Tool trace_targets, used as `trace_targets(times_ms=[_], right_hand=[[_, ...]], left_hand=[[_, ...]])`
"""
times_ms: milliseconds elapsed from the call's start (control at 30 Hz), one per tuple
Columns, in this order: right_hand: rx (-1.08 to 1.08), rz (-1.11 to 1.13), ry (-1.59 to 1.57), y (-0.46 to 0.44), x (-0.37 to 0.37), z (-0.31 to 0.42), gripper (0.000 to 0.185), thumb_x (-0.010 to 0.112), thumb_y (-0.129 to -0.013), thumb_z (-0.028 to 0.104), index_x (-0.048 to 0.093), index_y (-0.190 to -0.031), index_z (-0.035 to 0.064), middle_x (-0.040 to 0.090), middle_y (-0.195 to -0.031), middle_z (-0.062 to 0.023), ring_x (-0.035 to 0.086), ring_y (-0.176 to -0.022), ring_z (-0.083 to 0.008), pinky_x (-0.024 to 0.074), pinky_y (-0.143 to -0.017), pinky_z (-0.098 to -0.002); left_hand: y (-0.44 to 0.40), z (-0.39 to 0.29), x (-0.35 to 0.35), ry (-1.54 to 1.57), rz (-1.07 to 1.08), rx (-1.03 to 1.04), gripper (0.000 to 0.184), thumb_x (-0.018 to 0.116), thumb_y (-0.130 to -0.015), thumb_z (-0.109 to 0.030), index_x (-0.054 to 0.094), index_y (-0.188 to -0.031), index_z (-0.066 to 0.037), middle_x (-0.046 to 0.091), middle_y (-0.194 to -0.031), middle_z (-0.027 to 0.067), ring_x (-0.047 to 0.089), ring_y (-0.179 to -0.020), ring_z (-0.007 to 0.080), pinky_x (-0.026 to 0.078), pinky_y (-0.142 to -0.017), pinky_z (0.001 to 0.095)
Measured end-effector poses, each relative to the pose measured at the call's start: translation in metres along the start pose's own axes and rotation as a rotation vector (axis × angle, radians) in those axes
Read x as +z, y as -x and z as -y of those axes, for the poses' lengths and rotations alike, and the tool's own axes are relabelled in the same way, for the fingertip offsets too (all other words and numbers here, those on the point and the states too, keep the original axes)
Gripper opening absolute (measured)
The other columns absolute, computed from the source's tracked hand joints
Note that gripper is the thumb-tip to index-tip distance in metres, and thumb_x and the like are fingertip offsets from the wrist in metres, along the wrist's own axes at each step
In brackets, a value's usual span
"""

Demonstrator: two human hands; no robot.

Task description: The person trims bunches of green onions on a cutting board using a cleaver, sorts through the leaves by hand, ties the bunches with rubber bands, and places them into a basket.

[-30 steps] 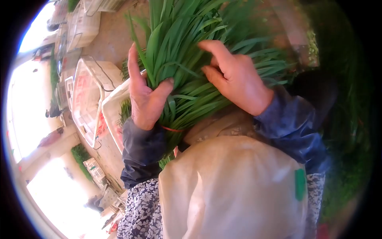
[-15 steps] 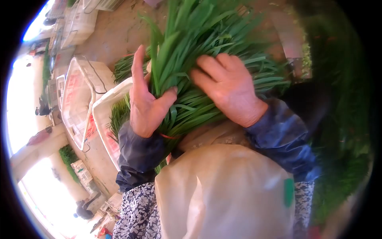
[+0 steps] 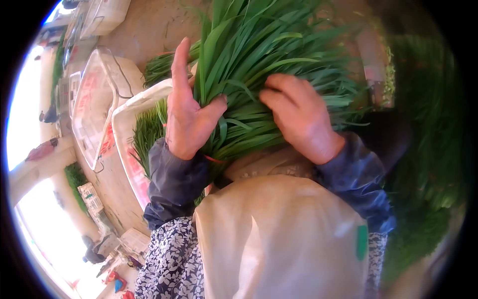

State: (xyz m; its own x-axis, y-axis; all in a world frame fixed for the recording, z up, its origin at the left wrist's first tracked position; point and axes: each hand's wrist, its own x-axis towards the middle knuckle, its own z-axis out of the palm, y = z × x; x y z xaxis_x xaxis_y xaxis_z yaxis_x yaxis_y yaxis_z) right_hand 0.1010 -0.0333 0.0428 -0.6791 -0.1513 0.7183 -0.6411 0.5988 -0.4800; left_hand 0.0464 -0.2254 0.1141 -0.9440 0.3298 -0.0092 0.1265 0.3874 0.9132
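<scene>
Beside crate rim (image 3: pixel 144 98), open floor (image 3: pixel 154 30), left hand (image 3: pixel 191 119) around greens (image 3: pixel 239 55) (right hand (image 3: pixel 298 117): grip unclear)

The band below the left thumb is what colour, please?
The band is orange-red, best in head view.

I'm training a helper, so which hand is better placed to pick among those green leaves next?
Likely the right hand: it curls over the middle of the green leaves. The left hand seems busy bracing their side, its thumb laid over them.
</scene>
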Motion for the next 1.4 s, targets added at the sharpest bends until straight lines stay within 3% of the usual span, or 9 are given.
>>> trace_targets(times_ms=[167,367,500,567,667,933,1067,1133,1400], right_hand=[[0.481,0.029,-0.141,-0.017,-0.003,-0.004,0.026,0.067,-0.078,0.002,0.06,-0.102,0.0063,0.059,-0.092,-0.0134,0.061,-0.076,-0.036,0.0512,-0.061,-0.0423],[0.241,0.121,0.168,-0.012,-0.007,-0.006,0.024,0.071,-0.079,0.009,0.061,-0.1,0.0075,0.057,-0.08,-0.013,0.062,-0.071,-0.0328,0.0505,-0.06,-0.0412],[0.24,-0.016,-0.011,-0.025,-0.013,-0.012,0.019,0.073,-0.078,0.011,0.062,-0.092,0.0048,0.057,-0.077,-0.014,0.063,-0.07,-0.0334,0.0501,-0.06,-0.0408],[0.618,-0.129,-0.133,-0.031,-0.012,-0.02,0.019,0.074,-0.078,0.012,0.064,-0.089,0.001,0.06,-0.078,-0.0158,0.063,-0.071,-0.0348,0.0501,-0.061,-0.0405],[0.707,0.022,-0.07,-0.036,-0.02,-0.037,0.024,0.073,-0.079,0.013,0.066,-0.094,-0.0035,0.063,-0.077,-0.0178,0.062,-0.071,-0.0349,0.0498,-0.063,-0.0415],[0.352,-0.016,0.025,-0.042,-0.027,-0.065,0.017,0.071,-0.079,0.018,0.07,-0.088,0.0046,0.059,-0.077,-0.0137,0.063,-0.077,-0.0329,0.0488,-0.068,-0.0401],[0.319,0.128,0.117,-0.05,-0.03,-0.062,0.016,0.071,-0.078,0.018,0.07,-0.088,0.0044,0.062,-0.079,-0.0148,0.063,-0.077,-0.0343,0.0491,-0.068,-0.0421],[0.555,0.26,-0.101,-0.056,-0.032,-0.06,0.018,0.069,-0.078,0.017,0.07,-0.091,0.0037,0.065,-0.078,-0.0165,0.064,-0.077,-0.0354,0.0495,-0.069,-0.0434],[0.377,0.378,-0.107,-0.048,-0.037,-0.061,0.025,0.065,-0.074,0.015,0.07,-0.096,0.0038,0.065,-0.077,-0.0172,0.065,-0.077,-0.0359,0.0497,-0.069,-0.0449]], left_hand=[[0.001,0.007,-0.003,-0.103,0.003,0.113,0.094,0.057,-0.075,0.01,0.011,-0.155,-0.005,0.064,-0.122,0.0182,0.063,-0.108,0.0221,0.048,-0.094,0.0327],[0.001,0.008,-0.002,-0.037,0.0,0.055,0.093,0.057,-0.076,0.009,0.011,-0.155,-0.004,0.063,-0.123,0.0195,0.061,-0.114,0.0238,0.045,-0.098,0.0328],[-0.001,0.008,-0.002,-0.005,0.019,0.136,0.091,0.055,-0.076,0.008,0.01,-0.155,-0.002,0.062,-0.125,0.02,0.061,-0.114,0.0257,0.044,-0.1,0.0329],[-0.001,0.008,-0.002,-0.035,0.02,0.151,0.091,0.055,-0.076,0.007,0.009,-0.154,-0.001,0.061,-0.127,0.0203,0.061,-0.115,0.0281,0.043,-0.101,0.0338],[-0.002,0.008,-0.003,-0.101,0.022,0.159,0.092,0.056,-0.076,0.006,0.009,-0.154,-0.001,0.061,-0.128,0.0202,0.06,-0.116,0.0296,0.042,-0.103,0.0352],[-0.001,0.007,-0.004,-0.119,0.04,0.186,0.092,0.057,-0.077,0.004,0.007,-0.154,0.0,0.061,-0.128,0.0204,0.06,-0.117,0.0303,0.042,-0.103,0.036],[0.001,0.005,-0.003,-0.113,0.034,0.174,0.093,0.056,-0.077,0.004,0.005,-0.155,-0.001,0.062,-0.127,0.0208,0.061,-0.117,0.0307,0.042,-0.102,0.0361],[0.001,0.002,-0.003,-0.134,0.035,0.178,0.093,0.057,-0.078,0.003,0.005,-0.155,-0.001,0.062,-0.127,0.0211,0.061,-0.116,0.0308,0.042,-0.102,0.0362],[0.002,0.006,-0.007,-0.168,0.029,0.206,0.093,0.058,-0.078,0.0,0.005,-0.155,-0.001,0.062,-0.126,0.0214,0.061,-0.115,0.032,0.043,-0.102,0.0371]])
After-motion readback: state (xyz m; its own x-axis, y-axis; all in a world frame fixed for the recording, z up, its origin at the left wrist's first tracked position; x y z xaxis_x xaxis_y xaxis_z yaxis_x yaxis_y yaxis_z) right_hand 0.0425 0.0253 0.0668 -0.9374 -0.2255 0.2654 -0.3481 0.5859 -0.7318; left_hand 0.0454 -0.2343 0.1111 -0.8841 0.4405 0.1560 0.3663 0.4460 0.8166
